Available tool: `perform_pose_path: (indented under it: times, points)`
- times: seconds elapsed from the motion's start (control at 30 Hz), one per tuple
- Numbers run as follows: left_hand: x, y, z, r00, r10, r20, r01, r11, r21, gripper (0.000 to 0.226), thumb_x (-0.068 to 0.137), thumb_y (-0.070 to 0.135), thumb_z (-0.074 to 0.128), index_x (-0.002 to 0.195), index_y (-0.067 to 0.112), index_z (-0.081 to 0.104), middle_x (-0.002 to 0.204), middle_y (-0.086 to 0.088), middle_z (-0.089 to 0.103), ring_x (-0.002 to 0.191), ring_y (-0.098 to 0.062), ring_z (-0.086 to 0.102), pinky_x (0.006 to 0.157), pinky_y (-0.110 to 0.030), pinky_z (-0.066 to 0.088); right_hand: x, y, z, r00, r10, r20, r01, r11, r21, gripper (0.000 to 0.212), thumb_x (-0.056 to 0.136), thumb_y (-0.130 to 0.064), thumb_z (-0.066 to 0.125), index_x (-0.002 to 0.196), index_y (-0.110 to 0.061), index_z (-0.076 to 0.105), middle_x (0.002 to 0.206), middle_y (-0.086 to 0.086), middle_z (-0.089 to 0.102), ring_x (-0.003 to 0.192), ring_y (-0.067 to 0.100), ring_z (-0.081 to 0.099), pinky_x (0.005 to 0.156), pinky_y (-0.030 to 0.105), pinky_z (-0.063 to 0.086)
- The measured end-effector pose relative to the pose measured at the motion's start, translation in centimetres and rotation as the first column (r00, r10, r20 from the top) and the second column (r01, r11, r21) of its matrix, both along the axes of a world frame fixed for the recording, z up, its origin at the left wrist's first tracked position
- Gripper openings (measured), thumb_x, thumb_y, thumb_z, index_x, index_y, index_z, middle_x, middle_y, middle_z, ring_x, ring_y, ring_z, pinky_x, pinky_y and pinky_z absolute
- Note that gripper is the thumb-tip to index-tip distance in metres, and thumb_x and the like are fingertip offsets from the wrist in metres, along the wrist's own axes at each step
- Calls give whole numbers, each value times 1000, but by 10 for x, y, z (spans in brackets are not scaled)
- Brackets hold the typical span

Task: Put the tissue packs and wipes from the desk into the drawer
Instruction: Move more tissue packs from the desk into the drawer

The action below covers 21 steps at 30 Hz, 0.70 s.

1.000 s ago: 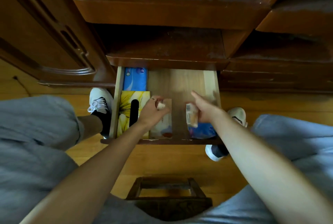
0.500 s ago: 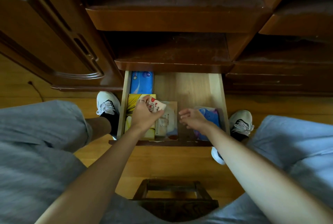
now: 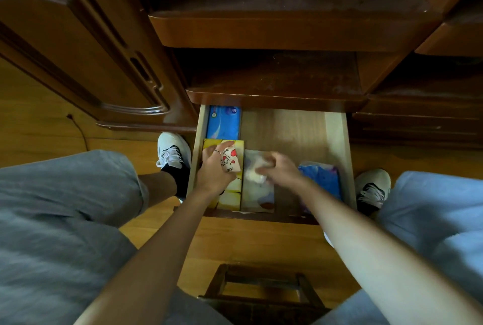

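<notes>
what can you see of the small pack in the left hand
The small pack is a little white pouch printed with red hearts and a cartoon drawing, soft and plasticky by its look. The left hand grips it, tilted, with one end poking out past the fingers. It is held over the yellow box at the left of the open drawer. Whether it touches the box cannot be told.

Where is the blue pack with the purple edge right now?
In the drawer, near its right front corner, the blue pack lies just right of the right hand.
</notes>
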<state>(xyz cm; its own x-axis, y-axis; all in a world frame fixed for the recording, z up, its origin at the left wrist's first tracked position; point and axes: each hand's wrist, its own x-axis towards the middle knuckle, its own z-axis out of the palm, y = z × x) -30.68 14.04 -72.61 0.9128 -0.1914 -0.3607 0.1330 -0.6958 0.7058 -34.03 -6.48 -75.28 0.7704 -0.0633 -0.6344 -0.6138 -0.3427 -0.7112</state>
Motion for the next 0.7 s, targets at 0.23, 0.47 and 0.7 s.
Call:
perform_pose_path:
  times: [0.23, 0.47, 0.7]
  points:
    - [-6, -27, 8, 995, -97, -30, 86, 960, -267, 88, 71, -11, 77, 147, 23, 46, 124, -7, 58, 115, -28, 59, 98, -38, 53, 4, -1, 38, 995, -93, -30, 97, 916, 389, 59, 96, -27, 68, 147, -36, 40, 137, 6, 56, 113, 22, 64, 84, 36, 61]
    - [-10, -32, 15, 919, 40, -393, -258, 816, -518, 81, 81, 4, 71, 153, 13, 34, 142, -4, 56, 122, -13, 58, 94, -24, 51, 2, 15, 37, 983, -164, -88, 186, 882, 434, 86, 98, -25, 66, 161, -30, 8, 152, 9, 39, 123, 28, 59, 92, 42, 59]
    - [-8, -25, 4, 949, 130, -287, -242, 886, -397, 48, 100, 4, 58, 146, 4, 48, 126, 4, 63, 103, 4, 61, 84, -10, 49, 6, 14, 26, 984, -121, -130, 164, 901, 401, 71, 100, -11, 57, 161, -17, 20, 138, 12, 55, 113, 21, 64, 92, 34, 58]
